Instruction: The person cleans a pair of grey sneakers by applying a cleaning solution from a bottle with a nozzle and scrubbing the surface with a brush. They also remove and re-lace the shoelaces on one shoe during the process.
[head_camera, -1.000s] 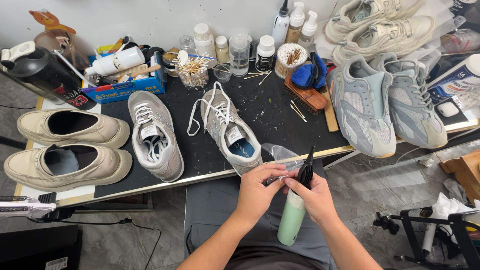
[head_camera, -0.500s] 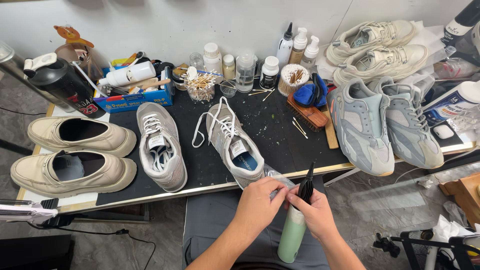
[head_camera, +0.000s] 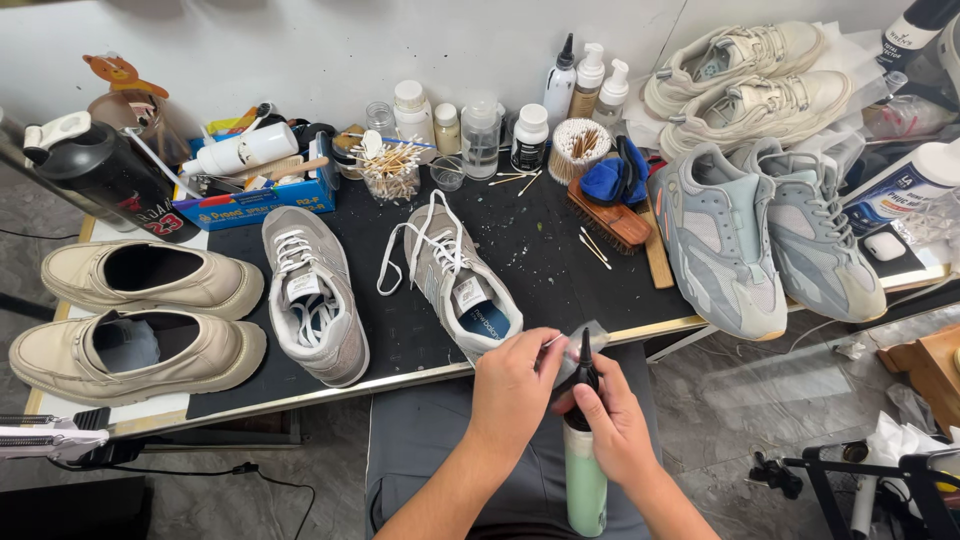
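The right hand is gripping a pale green bottle with a black pointed nozzle, held upright over the person's lap just in front of the table edge. Its fingers are wrapping the neck and upper shoulder of the bottle, clenched on it, with the wrist angling in from the lower right. The bottle is looking like light plastic, smooth and probably a little slippery and squeezable, so the neck, where the hand is sitting now, seems the surest place to hold it; squeezing the soft body would likely push liquid out.

The left hand is coming in from the lower left and its fingers are pinching a small piece of grey cloth just beside the nozzle tip. The cloth is looking thin, limp and nearly weightless, so a fingertip pinch at its edge is enough. Both forearms are converging close together over the lap.

Just beyond the hands, a grey sneaker with loose white laces is lying on the black table top, touching neither hand. Beside it a second grey sneaker is resting, and farther left a pair of beige shoes. Farther back a wooden brush and a cup of cotton swabs are standing among bottles.
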